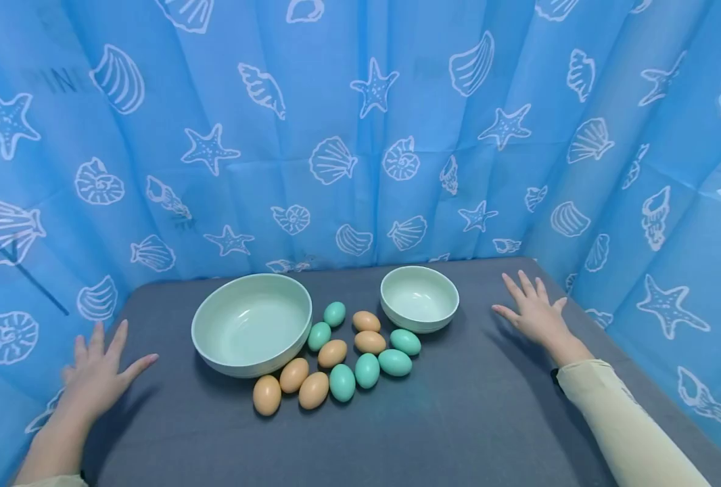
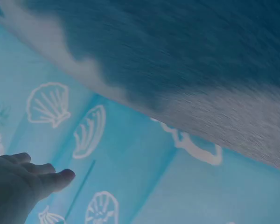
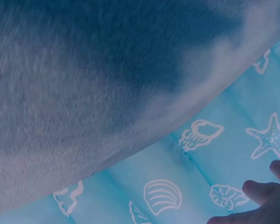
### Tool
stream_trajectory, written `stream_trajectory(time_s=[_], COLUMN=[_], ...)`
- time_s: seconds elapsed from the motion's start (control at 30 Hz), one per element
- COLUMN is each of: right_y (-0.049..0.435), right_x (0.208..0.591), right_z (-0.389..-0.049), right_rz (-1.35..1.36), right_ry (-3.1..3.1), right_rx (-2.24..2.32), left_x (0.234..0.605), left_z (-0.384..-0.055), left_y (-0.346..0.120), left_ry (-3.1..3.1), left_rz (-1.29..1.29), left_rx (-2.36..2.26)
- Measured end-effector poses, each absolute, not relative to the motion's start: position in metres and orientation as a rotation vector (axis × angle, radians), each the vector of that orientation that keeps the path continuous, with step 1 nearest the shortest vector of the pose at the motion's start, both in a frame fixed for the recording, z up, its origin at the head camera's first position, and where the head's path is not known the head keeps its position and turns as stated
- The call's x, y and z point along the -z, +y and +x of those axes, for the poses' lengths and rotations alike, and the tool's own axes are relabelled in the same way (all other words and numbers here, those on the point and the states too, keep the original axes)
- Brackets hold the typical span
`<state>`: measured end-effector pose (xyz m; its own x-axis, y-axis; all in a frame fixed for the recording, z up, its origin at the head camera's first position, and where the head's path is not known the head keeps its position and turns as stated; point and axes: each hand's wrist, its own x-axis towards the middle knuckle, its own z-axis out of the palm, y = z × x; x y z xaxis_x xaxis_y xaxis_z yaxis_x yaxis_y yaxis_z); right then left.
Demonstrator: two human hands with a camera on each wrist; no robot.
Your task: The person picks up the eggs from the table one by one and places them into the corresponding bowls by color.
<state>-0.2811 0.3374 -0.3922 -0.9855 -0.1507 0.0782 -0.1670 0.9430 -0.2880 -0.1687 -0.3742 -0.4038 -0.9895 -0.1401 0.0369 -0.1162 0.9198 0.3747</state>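
My left hand hovers over the table's left side with its fingers spread, left of a large pale green bowl. On the far right, my right hand is also spread above the table, apart from a smaller pale green bowl. Neither hand holds anything. Between and in front of the bowls lie several brown eggs and several turquoise eggs in a loose group. Both bowls look empty inside. The wrist views show fingers of the left hand and the right hand at the lower corners.
A dark grey cloth covers the table. Behind it and along both sides hangs a blue curtain with white shells and starfish, close to the table's edges. Shadows of the arms fall on the cloth.
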Motion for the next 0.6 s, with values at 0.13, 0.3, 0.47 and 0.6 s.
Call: stream_trajectory(time_s=[0.13, 0.3, 0.47, 0.6], right_y=[0.334, 0.324, 0.313, 0.308], right_x=[0.391, 0.391, 0.389, 0.388], right_z=[-0.275, -0.266, -0.258, -0.25], right_rz=[0.248, 0.272, 0.404, 0.579], right_ry=[-2.993, -2.945, -2.878, -2.815], right_rx=[-0.5, -0.585, -0.627, -0.665], left_x=[0.397, 0.391, 0.39, 0.392], left_z=[-0.176, -0.184, -0.19, -0.195], left_y=[-0.363, -0.343, -0.325, -0.316], left_ry=[-2.991, -2.941, -2.813, -2.693], left_rz=[0.168, 0.119, 0.087, 0.035], left_rx=[0.77, 1.163, 1.586, 1.824])
